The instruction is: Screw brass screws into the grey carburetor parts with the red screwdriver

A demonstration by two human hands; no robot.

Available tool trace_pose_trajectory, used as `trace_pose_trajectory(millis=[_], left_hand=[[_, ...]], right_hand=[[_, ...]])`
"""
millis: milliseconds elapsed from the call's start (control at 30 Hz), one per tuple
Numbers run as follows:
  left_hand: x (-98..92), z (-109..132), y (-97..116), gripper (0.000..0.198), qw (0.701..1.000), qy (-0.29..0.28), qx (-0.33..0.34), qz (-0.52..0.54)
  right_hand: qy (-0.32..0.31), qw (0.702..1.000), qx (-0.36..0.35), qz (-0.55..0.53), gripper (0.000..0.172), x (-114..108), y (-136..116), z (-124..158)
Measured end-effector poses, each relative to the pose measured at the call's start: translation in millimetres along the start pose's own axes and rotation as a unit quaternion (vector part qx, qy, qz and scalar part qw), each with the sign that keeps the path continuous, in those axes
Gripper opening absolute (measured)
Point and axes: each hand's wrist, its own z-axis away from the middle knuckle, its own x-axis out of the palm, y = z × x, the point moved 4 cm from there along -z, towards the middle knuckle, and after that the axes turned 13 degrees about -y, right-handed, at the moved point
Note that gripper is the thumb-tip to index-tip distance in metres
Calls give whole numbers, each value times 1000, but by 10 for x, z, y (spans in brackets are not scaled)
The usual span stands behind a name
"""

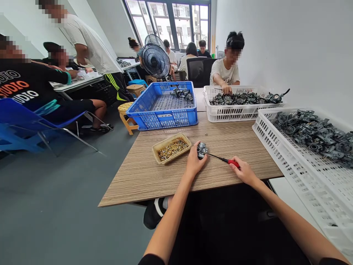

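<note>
My left hand (195,162) is closed around a small grey metal carburetor (202,149) just above the wooden table. In my right hand (244,171) is a screwdriver (234,163) with a red and black handle, its thin shaft pointing left. The shaft's tip reaches the right side of the carburetor; whether it sits in a screw is too small to tell. Left of my left hand stands a shallow tan tray (156,155) of brass-coloured and silver screws (172,149).
Behind the tray is a blue crate (168,119) with a few carburetors. Two white crates, one at the back (234,115) and one on the right (298,162), hold many more. A co-worker (224,71) across the table reaches into the back crate. Tiny parts (206,134) lie on the tabletop (143,176).
</note>
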Motion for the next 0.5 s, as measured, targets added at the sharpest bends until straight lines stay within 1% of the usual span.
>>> trace_pose_trajectory(millis=[500], left_hand=[[-4, 7, 2, 69, 1000, -6, -8, -5]], right_hand=[[-9, 1000, 5, 13, 26, 17, 11, -1]])
